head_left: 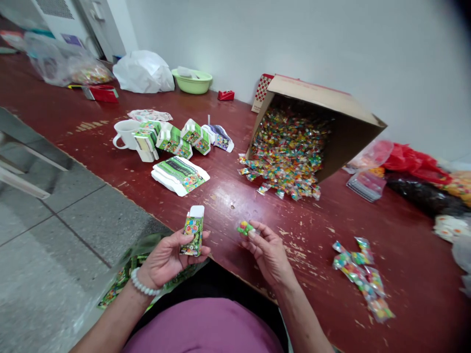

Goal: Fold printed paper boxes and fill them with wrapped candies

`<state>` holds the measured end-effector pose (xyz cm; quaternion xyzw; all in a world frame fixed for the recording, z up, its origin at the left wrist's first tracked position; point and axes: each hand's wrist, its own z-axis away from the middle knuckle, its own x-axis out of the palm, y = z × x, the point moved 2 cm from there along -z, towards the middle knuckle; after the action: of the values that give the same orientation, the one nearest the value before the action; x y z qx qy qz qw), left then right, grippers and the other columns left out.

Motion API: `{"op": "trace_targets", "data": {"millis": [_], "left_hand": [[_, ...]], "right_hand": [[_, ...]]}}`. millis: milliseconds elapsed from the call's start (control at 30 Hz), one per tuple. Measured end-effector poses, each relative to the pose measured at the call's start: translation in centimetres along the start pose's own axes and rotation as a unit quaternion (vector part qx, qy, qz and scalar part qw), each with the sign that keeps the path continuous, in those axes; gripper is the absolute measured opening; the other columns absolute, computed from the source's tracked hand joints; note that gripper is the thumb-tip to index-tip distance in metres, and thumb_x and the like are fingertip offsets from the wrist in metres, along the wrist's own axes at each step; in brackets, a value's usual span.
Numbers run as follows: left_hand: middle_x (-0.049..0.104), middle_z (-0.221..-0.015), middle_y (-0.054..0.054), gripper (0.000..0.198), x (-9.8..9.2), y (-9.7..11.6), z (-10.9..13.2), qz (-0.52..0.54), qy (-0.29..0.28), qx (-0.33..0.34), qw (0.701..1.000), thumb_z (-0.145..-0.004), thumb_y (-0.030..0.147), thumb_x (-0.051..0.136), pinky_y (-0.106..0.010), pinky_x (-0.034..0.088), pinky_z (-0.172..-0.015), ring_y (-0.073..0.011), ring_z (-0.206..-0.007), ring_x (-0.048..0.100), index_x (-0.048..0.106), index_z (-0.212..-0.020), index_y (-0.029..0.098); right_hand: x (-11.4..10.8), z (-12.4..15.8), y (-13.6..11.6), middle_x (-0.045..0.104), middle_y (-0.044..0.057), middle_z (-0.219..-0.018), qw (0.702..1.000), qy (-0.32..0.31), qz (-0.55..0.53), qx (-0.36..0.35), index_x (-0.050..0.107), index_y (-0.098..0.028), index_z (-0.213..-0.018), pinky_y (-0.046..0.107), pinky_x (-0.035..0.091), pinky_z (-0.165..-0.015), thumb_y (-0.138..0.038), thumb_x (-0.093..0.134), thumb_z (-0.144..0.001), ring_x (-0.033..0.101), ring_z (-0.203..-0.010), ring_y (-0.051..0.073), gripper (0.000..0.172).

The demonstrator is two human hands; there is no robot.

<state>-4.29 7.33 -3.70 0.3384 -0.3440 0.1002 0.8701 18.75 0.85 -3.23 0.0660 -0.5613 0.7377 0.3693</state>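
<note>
My left hand (169, 255) is closed around a small green printed candy box (193, 231), held upright with its white top flap raised. To the right, my right hand (268, 247) pinches a little clear packet of colourful candies (244, 228) above the table. The packet and the box are apart. Beyond my hands lies a stack of flattened green cartons (179, 175). Several folded green boxes (171, 138) are grouped behind it. A large cardboard box (353, 120) rests on its side, with many candy packets (290, 152) spilling from its mouth.
Several candy packets (362, 279) lie at the right. A white mug (125, 134), a green basin (193, 82) and a white bag (143, 72) stand further back. Red plastic bags (415, 164) sit at the far right. The table's edge runs along the left, above a tiled floor (55, 255).
</note>
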Motion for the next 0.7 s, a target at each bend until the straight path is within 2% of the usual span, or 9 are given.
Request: {"op": "trace_targets", "data": {"millis": [267, 700], "left_hand": [[0.076, -0.099, -0.010, 0.035, 0.4, -0.1, -0.1, -0.011, 0.010, -0.004, 1.000, -0.074, 0.007, 0.071, -0.044, 0.060, -0.075, -0.0293, -0.074, 0.076, 0.060, -0.106, 0.014], [0.076, -0.099, -0.010, 0.031, 0.8, -0.3, -0.1, -0.025, 0.008, -0.002, 1.000, -0.074, 0.008, 0.071, -0.044, 0.059, -0.074, -0.0302, -0.074, 0.075, 0.064, -0.103, 0.013]], "right_hand": [[-0.4, 0.0, -0.3, 0.075, 0.002, -0.088, 1.000, 0.003, -0.005, 0.006, 0.074, -0.019, -0.091, 0.024, 0.058, -0.063, -0.029, 0.092, -0.060, 0.068, -0.074, 0.013, 0.037], [-1.1, 0.6, -0.5, 0.073, 0.001, -0.083, 1.000, 0.019, 0.014, -0.006, 0.076, -0.019, -0.093, 0.024, 0.059, -0.059, -0.032, 0.091, -0.061, 0.067, -0.067, 0.012, 0.038]]}}
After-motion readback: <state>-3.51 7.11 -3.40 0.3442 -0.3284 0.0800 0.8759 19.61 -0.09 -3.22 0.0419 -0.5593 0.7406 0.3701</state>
